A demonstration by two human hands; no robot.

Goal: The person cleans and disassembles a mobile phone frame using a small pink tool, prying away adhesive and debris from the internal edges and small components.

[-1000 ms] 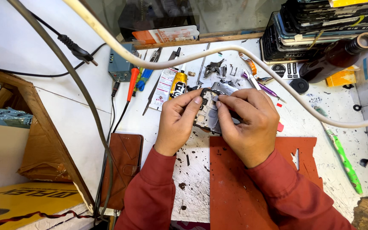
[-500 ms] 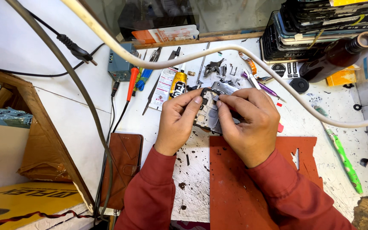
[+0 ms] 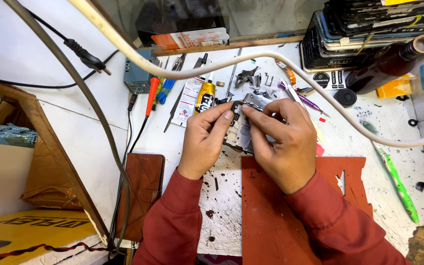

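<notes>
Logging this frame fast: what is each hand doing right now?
Left hand: closed on the left edge of the opened grey phone body.
Right hand: fingertips pinching at the top of the same phone body.

Both hands, left hand and right hand, pinch an opened phone above a red mat; glue tube and green toothbrush lie nearby

Opened phone, silver internals exposed, tilted above worktable.
</notes>
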